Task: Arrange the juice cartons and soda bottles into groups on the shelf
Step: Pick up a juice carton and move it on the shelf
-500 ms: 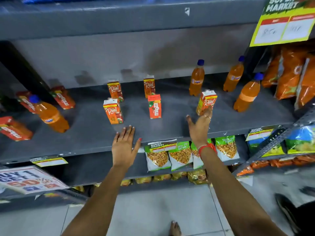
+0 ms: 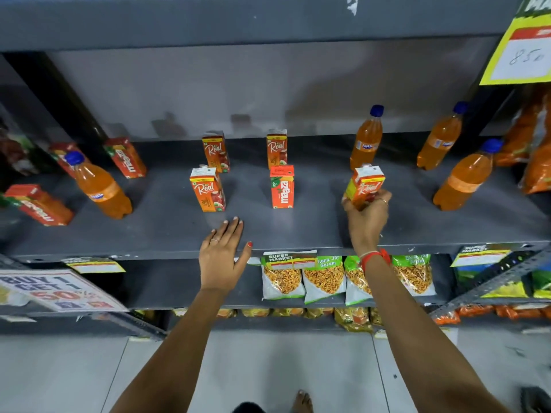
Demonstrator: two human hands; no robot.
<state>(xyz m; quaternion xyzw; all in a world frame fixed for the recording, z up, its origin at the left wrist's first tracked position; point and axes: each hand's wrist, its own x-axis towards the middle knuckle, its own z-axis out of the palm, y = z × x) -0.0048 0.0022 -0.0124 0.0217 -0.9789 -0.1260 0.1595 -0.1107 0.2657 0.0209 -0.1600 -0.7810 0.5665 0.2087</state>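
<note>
On the grey shelf [image 2: 298, 231] stand scattered drinks. My right hand [image 2: 368, 216] grips a Real juice carton [image 2: 365, 184], tilted, just above the shelf. My left hand [image 2: 222, 254] lies flat and open on the shelf's front edge. Real cartons stand at front middle-left [image 2: 207, 189] and behind [image 2: 215, 152], [image 2: 277, 148]. A Maaza carton [image 2: 282, 186] stands in the middle. More Maaza cartons sit at left [image 2: 126, 158], [image 2: 38, 204]. Orange soda bottles stand at left [image 2: 98, 186] and at right [image 2: 366, 138], [image 2: 441, 140], [image 2: 468, 175].
Snack bags [image 2: 323, 278] hang on the shelf below. Orange snack packs [image 2: 536, 150] crowd the right end. A yellow price sign [image 2: 518, 49] hangs top right and a promo sign [image 2: 56, 289] sits lower left. A dark upright post [image 2: 74, 108] bounds the left.
My right hand has closed around the Real carton at right and tipped it. My left hand has slid forward onto the shelf edge.
</note>
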